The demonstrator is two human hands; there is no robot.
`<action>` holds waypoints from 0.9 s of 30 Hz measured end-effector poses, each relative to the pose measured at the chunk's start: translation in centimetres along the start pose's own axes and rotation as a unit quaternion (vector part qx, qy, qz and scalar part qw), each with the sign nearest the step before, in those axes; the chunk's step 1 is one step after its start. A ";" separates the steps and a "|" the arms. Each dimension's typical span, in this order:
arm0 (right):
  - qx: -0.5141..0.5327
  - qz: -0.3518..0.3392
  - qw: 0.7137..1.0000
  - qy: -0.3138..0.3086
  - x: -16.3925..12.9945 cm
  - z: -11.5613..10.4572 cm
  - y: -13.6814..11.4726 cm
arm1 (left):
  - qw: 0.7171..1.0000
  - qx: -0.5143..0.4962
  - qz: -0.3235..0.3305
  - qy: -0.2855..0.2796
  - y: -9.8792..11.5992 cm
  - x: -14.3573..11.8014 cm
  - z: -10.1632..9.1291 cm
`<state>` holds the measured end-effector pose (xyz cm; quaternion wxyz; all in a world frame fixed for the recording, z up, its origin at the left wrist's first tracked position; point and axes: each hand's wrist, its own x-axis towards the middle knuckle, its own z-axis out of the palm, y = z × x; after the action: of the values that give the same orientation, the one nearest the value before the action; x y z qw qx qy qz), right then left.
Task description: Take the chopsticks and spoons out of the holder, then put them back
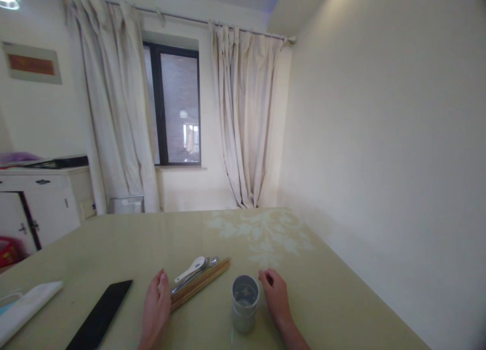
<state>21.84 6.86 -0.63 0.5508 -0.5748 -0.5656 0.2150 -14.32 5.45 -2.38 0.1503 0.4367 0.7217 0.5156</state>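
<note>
The left hand lies flat and open on the pale green worktop, fingers together, holding nothing, its edge touching the near ends of a bundle of wooden chopsticks. The chopsticks run diagonally away to the right, with a white ceramic spoon and a metal spoon lying along their far side. The right hand rests on the worktop with fingers loosely curled, gripping nothing, just beside a grey cylindrical cup that stands upright between the 2 hands, its open mouth showing a perforated bottom. To the left of the left hand lies a flat black rectangular object, and further left a folded white cloth at the worktop's edge. A faint leaf pattern marks the cloth-covered surface beyond the cup. Behind stand a white cabinet, cream curtains and a dark-framed window.
</note>
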 end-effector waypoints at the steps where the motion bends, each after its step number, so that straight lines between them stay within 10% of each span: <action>1: 0.000 0.002 1.000 -0.003 0.1 0.0 0.0 | 1.000 -0.021 -0.012 -0.007 0.2 -0.6 0.0; 27: -0.008 0.005 0.999 -0.032 -0.3 0.6 0.5 | 0.992 -0.111 -0.048 0.021 1.5 -0.7 2.1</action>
<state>21.47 7.01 -1.38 0.5270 -0.5748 -0.5819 0.2308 -11.81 6.33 -2.07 0.2075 0.3711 0.6832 0.5936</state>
